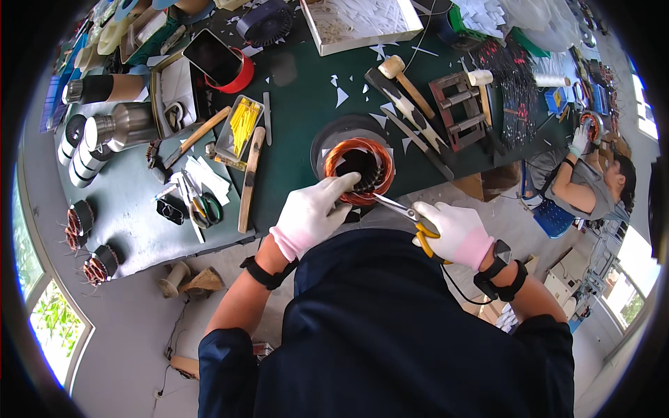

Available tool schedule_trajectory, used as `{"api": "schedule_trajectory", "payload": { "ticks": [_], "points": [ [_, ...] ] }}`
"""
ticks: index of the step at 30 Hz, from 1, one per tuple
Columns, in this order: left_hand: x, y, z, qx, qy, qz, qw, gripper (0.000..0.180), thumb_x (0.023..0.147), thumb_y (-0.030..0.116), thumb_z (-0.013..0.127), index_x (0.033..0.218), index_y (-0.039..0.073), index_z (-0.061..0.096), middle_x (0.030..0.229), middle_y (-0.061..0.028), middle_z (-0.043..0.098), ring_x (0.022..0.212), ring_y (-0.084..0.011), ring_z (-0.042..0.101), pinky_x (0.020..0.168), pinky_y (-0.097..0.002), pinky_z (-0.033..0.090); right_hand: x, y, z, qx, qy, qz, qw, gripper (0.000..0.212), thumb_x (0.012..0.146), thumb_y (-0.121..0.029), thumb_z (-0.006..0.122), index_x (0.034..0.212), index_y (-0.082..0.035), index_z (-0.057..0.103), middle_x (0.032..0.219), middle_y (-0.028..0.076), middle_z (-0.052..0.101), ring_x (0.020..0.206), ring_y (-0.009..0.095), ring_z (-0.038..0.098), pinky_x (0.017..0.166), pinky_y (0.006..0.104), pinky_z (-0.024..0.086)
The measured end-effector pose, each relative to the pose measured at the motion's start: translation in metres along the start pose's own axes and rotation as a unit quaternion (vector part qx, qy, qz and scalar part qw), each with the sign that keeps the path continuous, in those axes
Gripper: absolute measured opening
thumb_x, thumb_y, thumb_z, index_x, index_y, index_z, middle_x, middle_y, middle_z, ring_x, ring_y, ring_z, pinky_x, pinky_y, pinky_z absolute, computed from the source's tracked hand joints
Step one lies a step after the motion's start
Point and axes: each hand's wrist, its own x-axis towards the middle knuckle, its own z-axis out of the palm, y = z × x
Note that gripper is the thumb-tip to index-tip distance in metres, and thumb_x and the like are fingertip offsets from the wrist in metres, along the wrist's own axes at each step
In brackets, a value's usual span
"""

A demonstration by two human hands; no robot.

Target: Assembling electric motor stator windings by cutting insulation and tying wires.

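A ring-shaped motor stator (pixel 385 159) wound with copper wire lies on a dark round base near the table's front edge. My left hand (pixel 315 210), in a white glove with a pink cuff, grips the stator's near left rim, its fingertips bent over the opening. In my right hand (pixel 456 233), gloved the same way, is a pair of scissors (pixel 397 207) with yellow handles. The blades point left, with their tips by the stator's near right edge. Whether anything lies between the blades is too small to tell.
Right of the stator lie a mallet (pixel 411 87), long dark bars (pixel 421 145) and a metal frame (pixel 456 115). A box of yellow strips (pixel 244 124), a wooden stick (pixel 251 180) and pliers (pixel 205 209) lie left. Far right, another person (pixel 592 181) handles a similar coil.
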Motion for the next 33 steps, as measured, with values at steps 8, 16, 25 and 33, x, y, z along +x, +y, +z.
{"api": "schedule_trajectory", "payload": {
  "ticks": [8,16,25,33],
  "points": [
    [-0.001,-0.011,0.015,0.092,-0.036,0.034,0.994,0.064,0.085,0.005,0.074,0.146,0.012,0.06,0.095,-0.0113,0.07,0.079,-0.0309,0.073,0.072,-0.0405,0.06,0.01,-0.026,0.005,-0.128,-0.017,0.01,0.992,0.042,0.093,-0.036,0.074,0.127,-0.012,0.066,0.085,0.012,0.065,0.072,0.032,0.072,0.062,0.042,0.056],
    [-0.001,-0.017,0.019,0.101,-0.049,0.022,0.993,0.063,0.088,0.008,0.074,0.148,0.013,0.058,0.093,-0.0121,0.069,0.08,-0.0327,0.073,0.071,-0.041,0.06,0.03,-0.042,-0.015,-0.153,-0.083,0.02,0.985,0.026,0.094,-0.03,0.07,0.11,-0.009,0.066,0.086,0.013,0.071,0.075,0.034,0.074,0.066,0.0449,0.059],
    [-0.001,-0.022,0.019,0.065,-0.063,0.006,0.996,0.064,0.089,0.008,0.075,0.15,0.014,0.056,0.102,-0.0146,0.073,0.085,-0.0355,0.074,0.076,-0.0411,0.062,0.041,-0.056,-0.011,-0.152,-0.111,0.033,0.982,0.028,0.092,-0.029,0.071,0.108,-0.007,0.067,0.086,0.014,0.074,0.08,0.034,0.075,0.071,0.045,0.06],
    [-0.003,-0.024,0.021,0.074,-0.059,0.006,0.995,0.065,0.088,0.008,0.075,0.15,0.012,0.055,0.103,-0.0144,0.074,0.087,-0.0351,0.075,0.077,-0.0411,0.062,0.043,-0.052,0.0,-0.125,-0.089,0.029,0.988,0.026,0.095,-0.027,0.066,0.11,-0.005,0.066,0.086,0.015,0.073,0.081,0.036,0.074,0.072,0.0467,0.059]
  ]
}}
